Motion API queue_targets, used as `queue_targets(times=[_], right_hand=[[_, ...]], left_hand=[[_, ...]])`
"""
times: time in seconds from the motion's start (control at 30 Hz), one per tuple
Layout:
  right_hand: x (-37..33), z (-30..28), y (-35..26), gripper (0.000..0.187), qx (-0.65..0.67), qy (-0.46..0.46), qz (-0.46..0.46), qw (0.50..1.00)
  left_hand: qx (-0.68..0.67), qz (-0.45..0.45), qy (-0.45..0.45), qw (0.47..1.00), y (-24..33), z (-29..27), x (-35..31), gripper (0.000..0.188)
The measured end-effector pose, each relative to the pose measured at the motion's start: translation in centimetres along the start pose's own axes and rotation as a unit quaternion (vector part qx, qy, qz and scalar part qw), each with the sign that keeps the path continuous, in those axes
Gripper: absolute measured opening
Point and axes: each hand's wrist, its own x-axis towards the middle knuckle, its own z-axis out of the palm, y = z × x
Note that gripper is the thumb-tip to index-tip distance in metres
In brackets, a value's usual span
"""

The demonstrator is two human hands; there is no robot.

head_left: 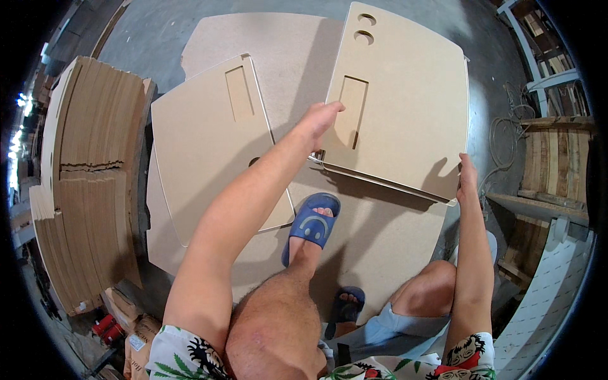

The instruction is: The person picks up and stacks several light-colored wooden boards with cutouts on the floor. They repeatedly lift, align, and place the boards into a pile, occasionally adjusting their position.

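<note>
A stack of tan fibreboard panels [405,101] with white edges lies ahead and to the right. Its top panel has a long rectangular cutout and two round holes near the far end. My left hand [322,121] grips the stack's left edge, thumb on top; its other fingers are mostly hidden. At the near right corner my right hand [467,177] is closed on the opposite edge, fingers partly out of sight. A similar fibreboard panel [202,152] with a rectangular recess lies to the left, partly behind my left forearm. Larger bare boards [272,38] lie beneath both.
At the left stands a tall stack of cut boards [95,126]. My foot in a blue slide sandal [313,221] rests on the large board. Wooden crates [551,152] and a loose cable [503,133] are on the right. A brown sack [142,345] sits at lower left.
</note>
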Motion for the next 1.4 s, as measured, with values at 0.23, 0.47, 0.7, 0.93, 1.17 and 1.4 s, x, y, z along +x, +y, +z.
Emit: queue_targets(times=[0.23, 0.47, 0.7, 0.93, 1.17, 1.4], right_hand=[[1.9, -1.1, 1.0, 0.050, -0.157, 0.074, -0.112, 0.978], [1.9, -0.2, 0.8, 0.064, -0.328, 0.092, -0.150, 0.928], [-0.1, 0.8, 0.6, 0.060, -0.348, 0.070, -0.166, 0.920], [-0.3, -0.3, -0.4, 0.044, -0.375, 0.161, -0.324, 0.854], [-13.4, 13.6, -6.0, 0.027, -0.205, -0.160, -0.504, 0.823], [-26.4, 23.3, 2.7, 0.048, -0.206, -0.562, -0.218, 0.771]], left_hand=[[0.051, 0.018, 0.018, 0.998, -0.2, -0.7, 0.5, 0.045], [0.362, 0.066, 0.092, 0.925, -2.4, -3.8, -1.2, 0.036], [0.367, 0.164, 0.106, 0.910, -5.0, -5.1, -1.0, 0.032], [0.338, 0.228, 0.215, 0.887, -4.8, -6.4, -1.5, 0.037], [0.369, 0.227, 0.564, 0.703, -8.7, -26.5, -8.0, 0.052], [0.313, -0.167, 0.722, 0.594, -19.5, -44.1, -22.7, 0.067]])
